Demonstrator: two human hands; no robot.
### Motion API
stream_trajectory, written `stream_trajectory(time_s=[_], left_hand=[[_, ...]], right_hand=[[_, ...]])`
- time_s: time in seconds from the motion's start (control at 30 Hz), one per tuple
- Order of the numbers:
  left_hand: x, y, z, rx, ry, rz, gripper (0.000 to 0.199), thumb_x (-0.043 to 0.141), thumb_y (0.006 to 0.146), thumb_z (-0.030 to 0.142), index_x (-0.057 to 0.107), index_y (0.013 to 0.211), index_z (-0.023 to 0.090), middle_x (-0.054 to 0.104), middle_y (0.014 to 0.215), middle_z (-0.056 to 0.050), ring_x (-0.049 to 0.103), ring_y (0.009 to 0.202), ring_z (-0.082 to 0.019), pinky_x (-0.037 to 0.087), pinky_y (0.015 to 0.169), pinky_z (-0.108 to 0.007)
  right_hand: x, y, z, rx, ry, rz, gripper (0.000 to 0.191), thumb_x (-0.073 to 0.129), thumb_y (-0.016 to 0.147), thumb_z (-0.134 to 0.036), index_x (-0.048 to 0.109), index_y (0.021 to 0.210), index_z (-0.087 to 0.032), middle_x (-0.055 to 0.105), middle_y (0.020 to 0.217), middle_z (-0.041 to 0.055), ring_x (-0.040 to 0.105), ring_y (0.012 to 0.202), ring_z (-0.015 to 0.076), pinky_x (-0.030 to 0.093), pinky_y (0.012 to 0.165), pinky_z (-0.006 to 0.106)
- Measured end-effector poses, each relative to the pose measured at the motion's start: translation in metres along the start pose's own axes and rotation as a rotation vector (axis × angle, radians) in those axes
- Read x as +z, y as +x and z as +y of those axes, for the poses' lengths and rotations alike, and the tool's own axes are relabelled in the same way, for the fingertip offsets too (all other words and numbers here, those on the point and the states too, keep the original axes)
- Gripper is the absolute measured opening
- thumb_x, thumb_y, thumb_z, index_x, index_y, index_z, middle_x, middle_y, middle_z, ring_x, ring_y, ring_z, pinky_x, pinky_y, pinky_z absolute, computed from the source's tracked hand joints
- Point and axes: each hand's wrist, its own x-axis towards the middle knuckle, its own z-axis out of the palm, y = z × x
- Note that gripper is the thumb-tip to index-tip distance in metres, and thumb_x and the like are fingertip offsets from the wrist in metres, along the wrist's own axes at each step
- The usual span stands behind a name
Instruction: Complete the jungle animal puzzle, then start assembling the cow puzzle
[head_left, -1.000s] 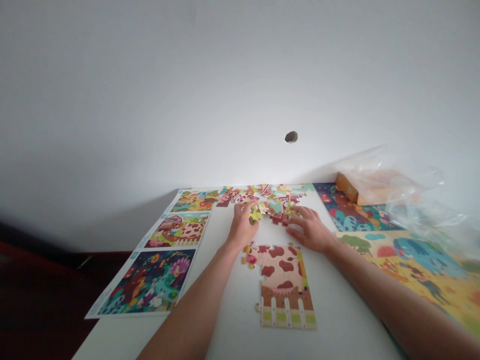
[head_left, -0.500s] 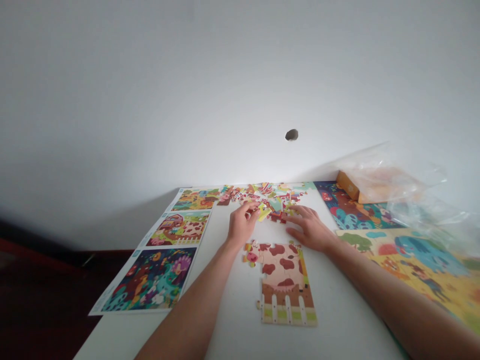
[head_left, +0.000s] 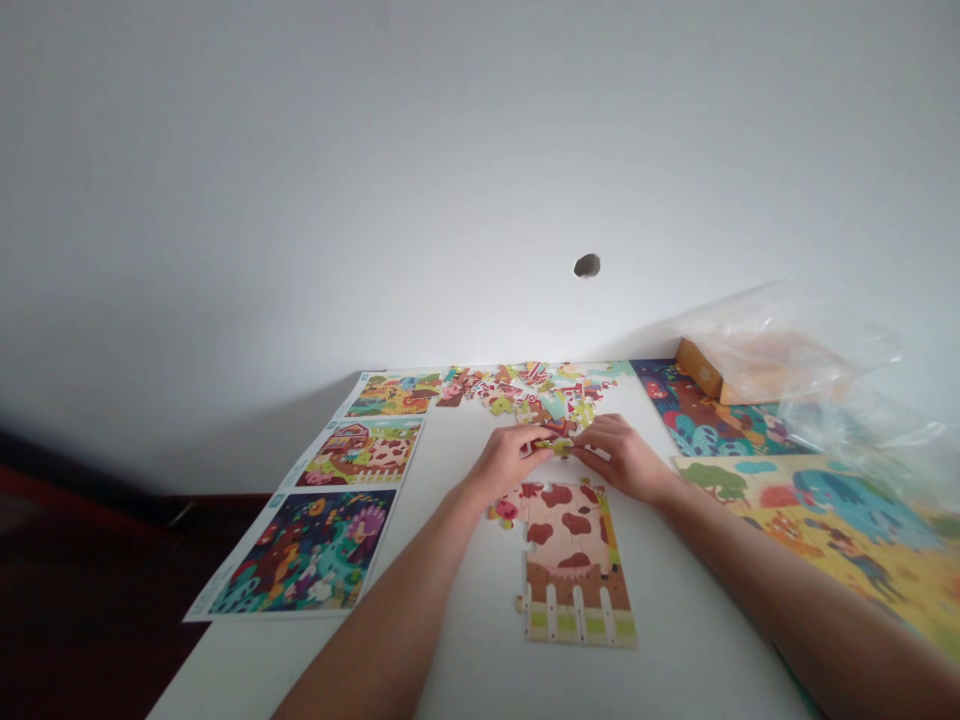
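Observation:
Between my two hands is a green puzzle piece [head_left: 556, 447], just above the joined part of a cow puzzle [head_left: 574, 560]. My left hand [head_left: 508, 460] is closed, pinching the piece from the left with thumb and fingers. From the right, my right hand [head_left: 619, 455] closes its fingertips on the piece's other side. Whether it is one piece or two touching is too small to tell. The joined section shows a spotted cow's body, brown ground and a white fence. Loose puzzle pieces [head_left: 499, 392] lie in a heap beyond my hands.
A reference sheet [head_left: 409, 425] with three pictures lies along the table's left side. On the right are a finished savanna puzzle [head_left: 847, 520], a dark forest puzzle [head_left: 675, 410] and an orange box [head_left: 697, 368] under a clear plastic bag [head_left: 795, 350]. A wall [head_left: 480, 200] rises behind.
My right hand has moved left and closed its fingers at the green piece. My left hand has shifted right and slightly nearer, bringing the piece above the cow section.

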Motion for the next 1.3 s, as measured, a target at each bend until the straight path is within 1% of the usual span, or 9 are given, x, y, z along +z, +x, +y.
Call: stream_trajectory(time_s=[0.13, 0.2, 0.23, 0.33, 0.43, 0.57, 0.9, 1.03, 1.3], left_hand=[[0.0014, -0.0001, -0.0048, -0.020, 0.073, 0.019, 0.020, 0.069, 0.084, 0.025, 0.072, 0.103, 0.021, 0.075, 0.101, -0.004, 0.069, 0.091, -0.019, 0.053, 0.087, -0.031], [0.0009, -0.0003, -0.0044, -0.009, 0.047, 0.053, 0.025, 0.068, 0.084, 0.025, 0.069, 0.110, 0.021, 0.073, 0.106, -0.004, 0.067, 0.094, -0.019, 0.051, 0.089, -0.031], [0.0003, -0.0005, -0.0035, -0.009, 0.027, 0.068, 0.029, 0.067, 0.085, 0.025, 0.067, 0.114, 0.022, 0.073, 0.107, -0.004, 0.067, 0.093, -0.018, 0.051, 0.088, -0.030], [-0.0016, -0.0009, 0.0004, -0.020, -0.018, 0.090, 0.037, 0.062, 0.089, 0.024, 0.059, 0.126, 0.022, 0.069, 0.096, -0.002, 0.062, 0.081, -0.015, 0.050, 0.080, -0.027], [-0.0028, -0.0007, 0.0030, -0.023, -0.053, 0.095, 0.038, 0.058, 0.090, 0.022, 0.055, 0.128, 0.022, 0.062, 0.081, 0.002, 0.058, 0.073, -0.013, 0.047, 0.074, -0.025], [-0.0025, -0.0001, 0.0021, -0.029, -0.071, 0.081, 0.030, 0.056, 0.091, 0.023, 0.058, 0.121, 0.022, 0.059, 0.079, 0.003, 0.056, 0.070, -0.012, 0.045, 0.071, -0.024], [0.0016, -0.0019, 0.0014, -0.128, -0.170, -0.015, 0.019, 0.062, 0.090, 0.031, 0.061, 0.105, 0.021, 0.073, 0.079, 0.000, 0.069, 0.073, -0.015, 0.049, 0.072, -0.024], [0.0013, -0.0020, 0.0024, -0.134, -0.141, -0.024, 0.018, 0.062, 0.089, 0.032, 0.061, 0.104, 0.021, 0.075, 0.080, 0.000, 0.069, 0.073, -0.016, 0.048, 0.072, -0.025], [0.0026, -0.0030, -0.0024, -0.139, -0.104, -0.020, 0.019, 0.061, 0.089, 0.033, 0.062, 0.103, 0.020, 0.072, 0.072, 0.001, 0.065, 0.064, -0.014, 0.046, 0.064, -0.024]], right_hand=[[0.0028, -0.0016, 0.0031, 0.007, 0.031, 0.049, 0.028, 0.049, 0.099, -0.040, 0.068, 0.092, -0.020, 0.069, 0.079, 0.0070, 0.061, 0.076, 0.0187, 0.044, 0.079, 0.035], [0.0035, -0.0027, 0.0045, 0.019, 0.042, 0.072, 0.023, 0.053, 0.097, -0.037, 0.068, 0.099, -0.020, 0.070, 0.081, 0.0068, 0.062, 0.076, 0.0188, 0.044, 0.079, 0.035], [0.0036, -0.0032, 0.0048, 0.034, 0.048, 0.081, 0.022, 0.054, 0.097, -0.035, 0.067, 0.107, -0.020, 0.070, 0.083, 0.0066, 0.062, 0.077, 0.0188, 0.045, 0.079, 0.035], [0.0024, -0.0040, 0.0042, 0.071, 0.066, 0.087, 0.040, 0.055, 0.096, -0.029, 0.054, 0.135, -0.025, 0.071, 0.095, 0.0053, 0.063, 0.079, 0.0186, 0.046, 0.082, 0.037], [0.0008, -0.0038, 0.0032, 0.060, 0.070, 0.075, 0.050, 0.053, 0.095, -0.024, 0.045, 0.144, -0.031, 0.072, 0.100, 0.0040, 0.063, 0.082, 0.0191, 0.047, 0.084, 0.038], [0.0010, -0.0038, 0.0043, 0.049, 0.056, 0.048, 0.049, 0.053, 0.095, -0.023, 0.047, 0.143, -0.030, 0.072, 0.102, 0.0051, 0.063, 0.085, 0.0200, 0.047, 0.084, 0.039], [0.0017, -0.0021, 0.0052, 0.027, 0.034, 0.049, 0.033, 0.052, 0.098, -0.031, 0.062, 0.129, -0.025, 0.072, 0.092, 0.0078, 0.064, 0.085, 0.0208, 0.046, 0.080, 0.037], [0.0027, -0.0020, 0.0051, 0.026, 0.033, 0.058, 0.031, 0.052, 0.098, -0.031, 0.064, 0.126, -0.024, 0.073, 0.096, 0.0085, 0.064, 0.087, 0.0211, 0.046, 0.081, 0.037], [0.0048, -0.0034, 0.0088, -0.009, 0.025, 0.043, 0.029, 0.057, 0.096, -0.033, 0.066, 0.122, -0.024, 0.072, 0.105, 0.0095, 0.065, 0.094, 0.0226, 0.048, 0.084, 0.039]])
